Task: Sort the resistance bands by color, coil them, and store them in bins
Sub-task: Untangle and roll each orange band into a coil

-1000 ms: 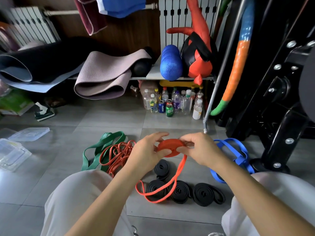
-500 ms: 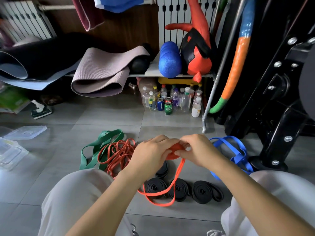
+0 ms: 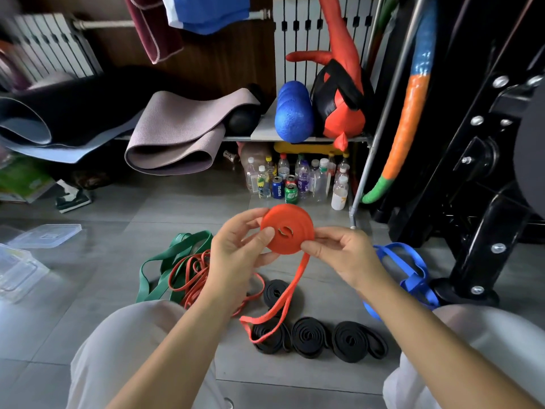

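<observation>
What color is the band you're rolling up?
Orange-red: the coiled band, seen in the head view.

Loose, plain off-white trousers [image 3: 97, 379] cover the left knee [image 3: 141, 320] and right knee [image 3: 483, 326] at the near edge. The left forearm [image 3: 188, 335] and right forearm [image 3: 427, 326] are bare up to the left grip [image 3: 236, 249] and right grip [image 3: 345, 255].

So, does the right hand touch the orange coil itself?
Touching. The head view shows the right hand pinching the orange coil at its lower right edge, where the loose tail drops away. The left hand grips the opposite side.
</observation>
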Demonstrator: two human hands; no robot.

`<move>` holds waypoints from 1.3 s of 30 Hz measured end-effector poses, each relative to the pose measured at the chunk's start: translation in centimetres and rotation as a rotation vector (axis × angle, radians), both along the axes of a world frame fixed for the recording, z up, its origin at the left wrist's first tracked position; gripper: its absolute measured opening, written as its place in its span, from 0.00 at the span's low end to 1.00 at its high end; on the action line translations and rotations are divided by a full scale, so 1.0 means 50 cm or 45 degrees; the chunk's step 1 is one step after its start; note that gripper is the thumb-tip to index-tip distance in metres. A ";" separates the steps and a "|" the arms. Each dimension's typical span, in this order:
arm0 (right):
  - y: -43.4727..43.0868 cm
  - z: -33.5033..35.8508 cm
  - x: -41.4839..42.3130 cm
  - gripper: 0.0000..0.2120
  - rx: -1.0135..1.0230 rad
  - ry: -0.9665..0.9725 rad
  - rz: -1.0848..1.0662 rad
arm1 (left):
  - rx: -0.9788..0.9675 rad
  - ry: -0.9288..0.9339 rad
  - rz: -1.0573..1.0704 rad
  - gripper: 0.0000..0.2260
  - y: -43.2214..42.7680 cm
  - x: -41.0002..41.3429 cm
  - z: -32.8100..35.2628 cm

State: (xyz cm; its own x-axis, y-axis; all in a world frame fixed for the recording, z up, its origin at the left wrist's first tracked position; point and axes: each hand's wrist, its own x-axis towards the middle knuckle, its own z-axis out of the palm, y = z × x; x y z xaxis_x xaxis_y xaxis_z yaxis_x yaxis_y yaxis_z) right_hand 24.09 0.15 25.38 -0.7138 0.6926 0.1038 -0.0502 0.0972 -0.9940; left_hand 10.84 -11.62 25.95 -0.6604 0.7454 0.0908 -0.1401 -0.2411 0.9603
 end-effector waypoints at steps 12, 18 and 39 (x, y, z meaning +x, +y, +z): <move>0.020 0.054 -0.009 0.10 0.434 -0.213 0.061 | -0.530 1.743 -0.187 0.26 0.006 -0.021 0.082; 0.028 0.129 -0.001 0.14 0.317 0.016 0.011 | -0.338 1.445 -0.072 0.23 0.017 -0.029 0.152; 0.023 0.188 0.020 0.11 0.141 0.060 -0.074 | -0.304 1.360 0.206 0.22 0.027 0.010 0.183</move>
